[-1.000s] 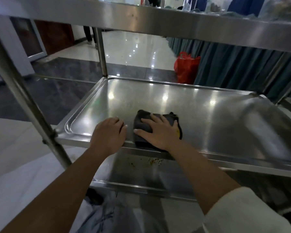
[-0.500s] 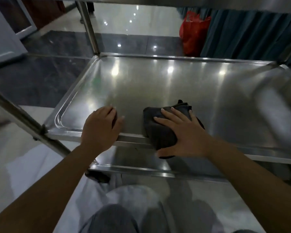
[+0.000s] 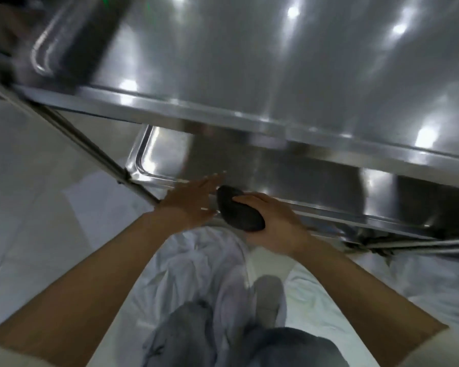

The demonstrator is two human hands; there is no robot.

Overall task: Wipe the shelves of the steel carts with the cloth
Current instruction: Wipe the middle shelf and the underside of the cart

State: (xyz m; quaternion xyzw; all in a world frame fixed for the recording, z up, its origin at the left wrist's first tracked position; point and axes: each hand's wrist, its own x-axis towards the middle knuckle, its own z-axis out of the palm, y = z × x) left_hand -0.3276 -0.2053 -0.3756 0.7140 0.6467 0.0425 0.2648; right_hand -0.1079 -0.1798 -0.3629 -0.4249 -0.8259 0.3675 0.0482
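Head view: dark cloth (image 3: 240, 211) bunched at the front rim of the lower shelf (image 3: 289, 176), gripped by the right hand (image 3: 272, 221) with fingers curled over it. Left hand (image 3: 190, 200) lies flat just beside it, fingers straight, holding nothing. Middle shelf (image 3: 276, 62) gleams above.

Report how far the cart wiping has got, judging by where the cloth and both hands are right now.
Looks done: the middle shelf shows bare, shiny steel, though blur hides any residue. In hand: the right hand holds the dark cloth bunched in its grip at the front edge of the bottom shelf, and the left hand reaches flat beside it. Left: wiping the bottom shelf.
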